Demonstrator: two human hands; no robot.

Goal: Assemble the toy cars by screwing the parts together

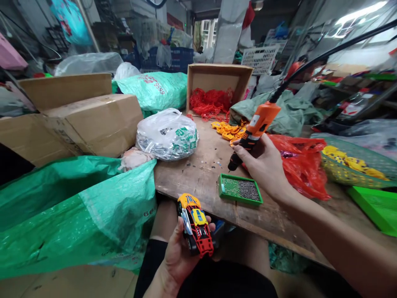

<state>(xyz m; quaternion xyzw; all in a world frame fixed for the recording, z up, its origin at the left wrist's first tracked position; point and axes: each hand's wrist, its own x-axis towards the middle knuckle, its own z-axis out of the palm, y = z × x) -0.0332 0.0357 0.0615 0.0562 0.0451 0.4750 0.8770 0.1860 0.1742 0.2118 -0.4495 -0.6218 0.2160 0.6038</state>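
A yellow and red toy car (198,219) rests in my left hand (178,252), low over my lap, with my fingers curled round its sides. In my right hand (263,165) is an orange and black electric screwdriver (256,126), gripped round its lower body and tilted, tip down. A cable runs from its top toward the upper right. Just below the tip sits a green tray (225,194) of small screws (249,190), heaped mostly at its right side. Whether a screw is on the tip is too small to tell.
On the wooden table (198,178) lie a plastic bag of silvery parts (167,134), orange parts (229,131) and a red bag (305,165). A carton (245,72) holds red parts. At right is a basket (341,169); at left, green sacks (118,198) and a cardboard box (105,122).
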